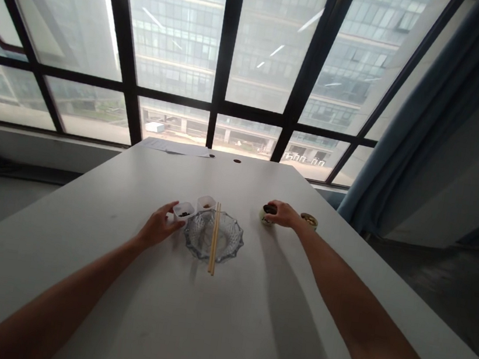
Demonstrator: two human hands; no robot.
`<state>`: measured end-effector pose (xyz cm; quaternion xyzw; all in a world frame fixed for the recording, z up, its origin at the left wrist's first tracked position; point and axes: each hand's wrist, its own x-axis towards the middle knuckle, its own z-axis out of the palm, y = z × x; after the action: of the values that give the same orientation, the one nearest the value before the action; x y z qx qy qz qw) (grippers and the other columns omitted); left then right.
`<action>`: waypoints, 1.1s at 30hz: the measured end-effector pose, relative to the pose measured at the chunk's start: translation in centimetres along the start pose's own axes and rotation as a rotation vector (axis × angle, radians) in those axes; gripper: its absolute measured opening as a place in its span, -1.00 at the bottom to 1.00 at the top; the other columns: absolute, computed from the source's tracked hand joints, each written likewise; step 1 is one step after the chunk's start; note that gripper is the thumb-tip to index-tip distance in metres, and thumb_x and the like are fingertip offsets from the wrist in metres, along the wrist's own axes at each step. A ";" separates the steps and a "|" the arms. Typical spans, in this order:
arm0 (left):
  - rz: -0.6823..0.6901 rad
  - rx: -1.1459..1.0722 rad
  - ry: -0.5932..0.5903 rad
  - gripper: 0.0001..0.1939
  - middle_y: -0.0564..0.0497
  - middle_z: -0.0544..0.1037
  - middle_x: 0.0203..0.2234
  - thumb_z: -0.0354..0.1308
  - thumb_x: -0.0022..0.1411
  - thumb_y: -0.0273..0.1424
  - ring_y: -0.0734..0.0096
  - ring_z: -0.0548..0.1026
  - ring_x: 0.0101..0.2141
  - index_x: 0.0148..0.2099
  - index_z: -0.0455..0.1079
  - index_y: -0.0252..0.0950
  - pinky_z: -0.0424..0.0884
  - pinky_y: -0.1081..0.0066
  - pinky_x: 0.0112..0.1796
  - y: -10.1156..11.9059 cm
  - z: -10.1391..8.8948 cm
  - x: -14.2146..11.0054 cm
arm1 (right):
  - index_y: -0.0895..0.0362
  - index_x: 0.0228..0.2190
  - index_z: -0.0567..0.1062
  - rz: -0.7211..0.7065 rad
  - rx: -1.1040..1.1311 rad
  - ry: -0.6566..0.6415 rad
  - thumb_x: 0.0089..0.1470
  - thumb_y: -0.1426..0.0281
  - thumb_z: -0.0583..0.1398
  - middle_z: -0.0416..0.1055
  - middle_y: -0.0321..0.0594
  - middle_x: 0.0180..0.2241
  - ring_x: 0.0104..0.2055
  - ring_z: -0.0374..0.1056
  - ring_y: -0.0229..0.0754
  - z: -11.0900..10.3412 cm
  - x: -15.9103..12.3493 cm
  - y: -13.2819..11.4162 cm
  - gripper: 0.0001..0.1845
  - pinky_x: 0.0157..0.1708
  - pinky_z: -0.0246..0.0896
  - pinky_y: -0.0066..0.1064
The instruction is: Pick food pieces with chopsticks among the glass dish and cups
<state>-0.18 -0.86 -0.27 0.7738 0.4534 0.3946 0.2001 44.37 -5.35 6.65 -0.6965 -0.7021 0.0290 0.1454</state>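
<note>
My left hand (158,227) has its thumb and fingers around a small clear plastic cup (178,209) with dark bits inside. A second clear cup (207,200), holding a little brownish content, stands just behind and to the right. In front of both is a scalloped glass bowl (233,243), with a pair of wooden chopsticks (214,241) lying across it. On the right, my right hand (284,214) grips a small round pale-green container (263,216) with dark contents from above; my fingers partly cover its rim.
Beyond my right wrist stands another small round container (310,219) with light brown pieces in it. Papers (177,147) lie at the far edge of the white table (202,328), near two dark round spots. Windows rise behind, and a blue curtain (410,119) hangs right.
</note>
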 end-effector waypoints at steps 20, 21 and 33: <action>0.064 -0.037 0.030 -0.31 -0.19 0.50 0.04 0.31 0.08 -0.21 0.13 0.50 -0.03 0.22 0.29 -0.30 0.51 0.19 -0.09 -0.5 0.5 -0.1 | 0.21 0.02 0.43 -0.201 0.005 -0.125 0.25 0.23 0.22 0.38 -0.14 0.01 -0.02 0.38 0.02 5.3 10.0 -20.6 -0.60 -0.08 0.39 -0.13; 0.064 -0.038 0.036 -0.31 -0.19 0.51 0.03 0.32 0.07 -0.22 0.13 0.50 -0.03 0.22 0.29 -0.30 0.51 0.20 -0.10 -0.5 0.6 0.0 | 0.20 0.02 0.43 -0.192 -0.005 -0.139 0.25 0.23 0.21 0.38 -0.14 0.01 -0.03 0.38 0.02 5.3 10.4 -21.0 -0.61 -0.08 0.39 -0.13; -0.009 -0.095 0.248 -0.27 -0.29 0.46 0.02 0.30 0.05 -0.31 0.19 0.53 -0.13 0.23 0.23 -0.45 0.58 0.25 -0.17 1.4 -1.2 1.9 | 0.23 -0.10 0.60 0.202 -0.206 -0.110 0.08 0.27 0.24 0.51 0.01 -0.05 0.01 0.42 0.02 0.0 7.6 -10.1 -0.60 -0.05 0.30 -0.37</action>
<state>0.17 -0.04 2.23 0.7066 0.4589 0.5074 0.1808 34.72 1.86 10.37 -0.7721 -0.6347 0.0097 0.0308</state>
